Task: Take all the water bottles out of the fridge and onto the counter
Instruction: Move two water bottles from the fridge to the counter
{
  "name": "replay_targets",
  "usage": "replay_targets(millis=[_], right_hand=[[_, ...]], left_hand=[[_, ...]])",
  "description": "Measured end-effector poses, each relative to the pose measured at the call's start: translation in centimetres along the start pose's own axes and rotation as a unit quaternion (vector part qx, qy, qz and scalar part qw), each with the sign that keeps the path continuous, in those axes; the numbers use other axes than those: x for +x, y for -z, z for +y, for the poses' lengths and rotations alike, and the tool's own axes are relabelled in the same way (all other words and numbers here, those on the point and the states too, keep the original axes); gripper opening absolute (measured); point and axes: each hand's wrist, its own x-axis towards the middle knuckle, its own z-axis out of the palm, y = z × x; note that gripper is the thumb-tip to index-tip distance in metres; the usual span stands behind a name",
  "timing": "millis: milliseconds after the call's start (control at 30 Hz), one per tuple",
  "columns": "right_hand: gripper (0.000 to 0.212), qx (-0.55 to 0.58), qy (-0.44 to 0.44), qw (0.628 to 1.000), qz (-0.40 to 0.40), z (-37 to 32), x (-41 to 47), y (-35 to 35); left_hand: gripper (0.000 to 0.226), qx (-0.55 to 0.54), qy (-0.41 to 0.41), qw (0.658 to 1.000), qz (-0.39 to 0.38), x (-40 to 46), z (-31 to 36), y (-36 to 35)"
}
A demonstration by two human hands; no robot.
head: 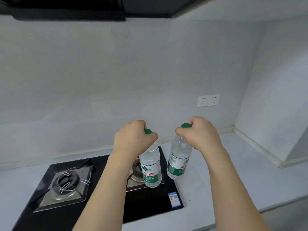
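Two clear water bottles with green caps and green-and-white labels hang from my hands above the kitchen counter (216, 172). My left hand (133, 137) grips the neck of the left bottle (150, 170), which hangs over the right side of the black gas hob (150, 202). My right hand (202, 133) grips the neck of the right bottle (178, 162), which tilts slightly and hangs over the pale counter just right of the hob. Whether either bottle's base touches the surface I cannot tell. The fridge is out of view.
The hob has a left burner (66, 184) and a right burner (136, 169) partly hidden by my left arm. A double wall socket (208, 100) sits on the back wall. A range hood (66, 9) hangs above. The counter runs right into a corner.
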Motion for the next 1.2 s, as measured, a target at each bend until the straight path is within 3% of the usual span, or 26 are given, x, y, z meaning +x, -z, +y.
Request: replay_targets(millis=[767, 1200], right_hand=[[0.031, 0.029, 0.136, 0.985, -0.101, -28.2, -14.0, -21.2], [0.030, 0.042, 0.209, 0.957, -0.196, -40.4, -17.4, -32.5]], left_hand=[[0.029, 0.047, 0.147, 0.985, 0.076, -10.3, -32.3, 17.8], [0.028, 0.070, 0.283, 0.949, 0.122, -12.9, -47.0, 23.4]])
